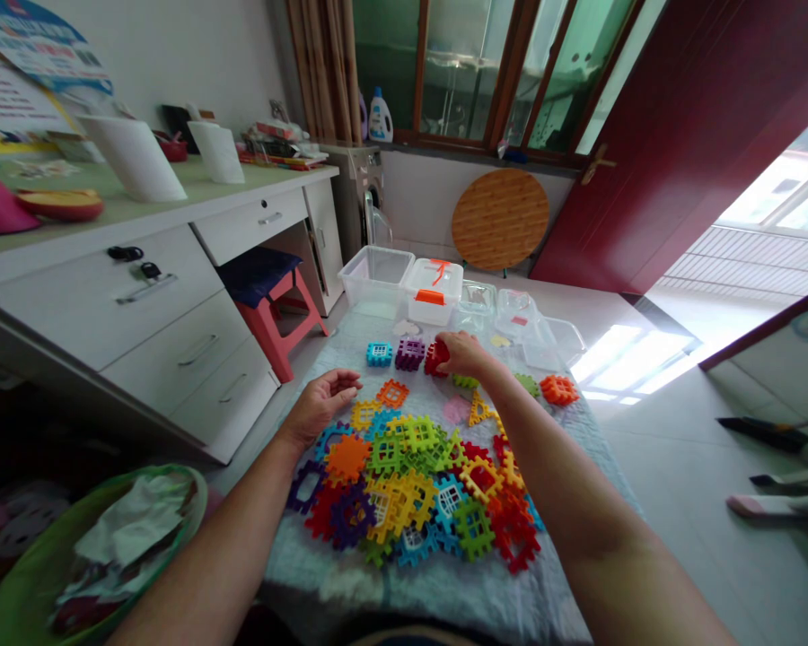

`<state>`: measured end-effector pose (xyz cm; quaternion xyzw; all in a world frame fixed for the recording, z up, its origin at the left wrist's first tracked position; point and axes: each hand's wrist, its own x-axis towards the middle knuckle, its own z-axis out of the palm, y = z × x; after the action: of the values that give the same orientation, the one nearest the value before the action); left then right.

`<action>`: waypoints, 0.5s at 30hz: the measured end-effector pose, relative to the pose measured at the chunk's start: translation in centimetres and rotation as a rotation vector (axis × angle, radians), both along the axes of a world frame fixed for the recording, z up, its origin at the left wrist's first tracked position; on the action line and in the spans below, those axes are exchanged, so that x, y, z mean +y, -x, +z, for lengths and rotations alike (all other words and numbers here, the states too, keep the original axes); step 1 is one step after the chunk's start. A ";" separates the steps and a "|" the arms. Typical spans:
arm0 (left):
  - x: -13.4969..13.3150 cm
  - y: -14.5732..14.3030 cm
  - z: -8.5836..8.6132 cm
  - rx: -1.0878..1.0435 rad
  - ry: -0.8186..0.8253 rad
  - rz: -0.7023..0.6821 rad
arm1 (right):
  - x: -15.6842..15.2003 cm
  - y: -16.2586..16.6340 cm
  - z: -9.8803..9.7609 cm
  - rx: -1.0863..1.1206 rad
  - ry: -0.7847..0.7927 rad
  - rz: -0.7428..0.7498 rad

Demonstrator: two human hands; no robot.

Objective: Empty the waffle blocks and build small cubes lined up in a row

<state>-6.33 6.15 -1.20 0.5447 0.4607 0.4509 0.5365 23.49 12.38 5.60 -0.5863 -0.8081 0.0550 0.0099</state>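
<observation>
Head view: the red block (434,359) sits at the far end of the pale cloth (444,592), at twelve o'clock from the pile of tiles (410,484). My right hand (463,353) has its fingers clasped around it. Just at its nine o'clock stand the purple block (409,353) and then the blue block (379,353), all in one row. My left hand (323,404) rests at the pile's ten o'clock edge, fingers loosely curled, holding nothing. At three o'clock from my right hand lies an orange tile (558,388). Beyond the row, at twelve o'clock, stand a clear bin (375,274) and a lidded box (434,292).
</observation>
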 end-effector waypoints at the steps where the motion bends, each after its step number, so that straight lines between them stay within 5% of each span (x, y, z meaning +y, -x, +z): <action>1: 0.0 0.0 0.0 0.001 0.001 0.000 | 0.0 0.0 0.0 0.005 -0.002 -0.002; 8: 0.0 -0.1 0.0 0.000 0.011 0.015 | -1.9 -0.9 0.7 0.162 -0.130 -0.015; 15: 0.0 -0.4 -0.2 0.006 -0.029 0.057 | -9.7 -6.2 1.1 0.471 -0.279 -0.018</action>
<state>-5.97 6.16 -1.44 0.5402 0.4713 0.4709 0.5141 29.71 2.66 6.66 -0.5574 -0.7781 0.0778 0.2790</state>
